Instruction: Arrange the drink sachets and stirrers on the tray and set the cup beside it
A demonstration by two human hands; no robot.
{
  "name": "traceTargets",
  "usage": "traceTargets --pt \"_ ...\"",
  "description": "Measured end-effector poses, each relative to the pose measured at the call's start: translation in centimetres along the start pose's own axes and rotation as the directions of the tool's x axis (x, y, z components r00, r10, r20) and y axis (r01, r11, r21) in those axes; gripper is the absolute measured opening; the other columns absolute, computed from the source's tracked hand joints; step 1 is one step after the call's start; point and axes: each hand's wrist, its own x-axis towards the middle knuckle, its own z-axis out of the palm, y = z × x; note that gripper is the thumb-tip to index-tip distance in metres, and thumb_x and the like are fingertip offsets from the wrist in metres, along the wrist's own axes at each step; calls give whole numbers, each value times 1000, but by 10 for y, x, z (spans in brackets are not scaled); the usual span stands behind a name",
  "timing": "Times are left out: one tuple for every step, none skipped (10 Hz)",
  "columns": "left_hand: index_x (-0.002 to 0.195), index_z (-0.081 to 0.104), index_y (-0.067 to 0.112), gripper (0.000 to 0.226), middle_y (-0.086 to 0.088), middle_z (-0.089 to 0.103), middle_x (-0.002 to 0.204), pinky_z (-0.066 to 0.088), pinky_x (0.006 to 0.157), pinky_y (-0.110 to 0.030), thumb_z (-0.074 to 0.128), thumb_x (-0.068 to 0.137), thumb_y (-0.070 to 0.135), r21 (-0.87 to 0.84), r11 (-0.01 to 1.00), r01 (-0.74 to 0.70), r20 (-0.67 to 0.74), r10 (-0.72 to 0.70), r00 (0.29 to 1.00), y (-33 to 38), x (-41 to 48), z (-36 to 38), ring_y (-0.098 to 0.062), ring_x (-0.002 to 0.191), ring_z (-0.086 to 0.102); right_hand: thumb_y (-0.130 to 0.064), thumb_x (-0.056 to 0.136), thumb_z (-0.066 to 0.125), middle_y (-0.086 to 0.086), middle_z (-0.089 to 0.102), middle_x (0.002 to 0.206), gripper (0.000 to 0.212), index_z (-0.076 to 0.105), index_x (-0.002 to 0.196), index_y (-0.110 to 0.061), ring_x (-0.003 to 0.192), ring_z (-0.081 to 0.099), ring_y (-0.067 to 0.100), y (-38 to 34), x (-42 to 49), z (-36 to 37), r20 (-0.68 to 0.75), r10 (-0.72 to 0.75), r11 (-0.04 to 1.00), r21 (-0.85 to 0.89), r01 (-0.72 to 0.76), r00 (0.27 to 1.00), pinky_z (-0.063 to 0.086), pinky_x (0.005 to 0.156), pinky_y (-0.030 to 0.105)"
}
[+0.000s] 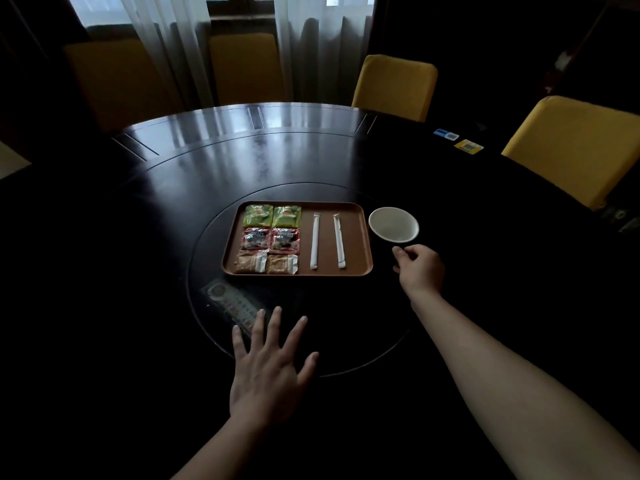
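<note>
left hand (pixel 268 372): fingers (pixel 277 327) spread wide over table (pixel 242 161) | right hand (pixel 420 270): fingers curled beside cup (pixel 393 224), contact unclear

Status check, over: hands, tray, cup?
Left hand open, by remote. Right hand curled at cup, contact unclear. Sachets, stirrers laid on tray, cup beside it.

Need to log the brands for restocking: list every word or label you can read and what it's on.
"NESCAFE": on both red sachets, faint.
Too blurred to read: a small logo on the green sachets.
Too blurred to read: the print on the brown sachets.
Too small to read: the blue sticker and the yellow sticker.
No text visible: the stirrers and the cup.
</note>
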Motion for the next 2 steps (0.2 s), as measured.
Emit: traceTargets --pt "147 22 46 67 -4 22 160 2 115 -62 20 86 74 -9 1000 -12 -11 12 1000 3 0 -1 -28 148 8 -35 87 66 8 73 79 18 65 80 -18 72 73 26 -2 -1 -4 26 31 997 73 -33 999 60 77 50" --pt "143 31 46 65 -4 27 158 5 116 -61 28 85 73 -36 999 -20 -19 19 1000 -1 1 -1 -28 148 13 -38 89 61 3 67 81 20 61 83 -19 79 70 27 -3 -9 -6 26 35 992 117 -38 999 59 78 51"
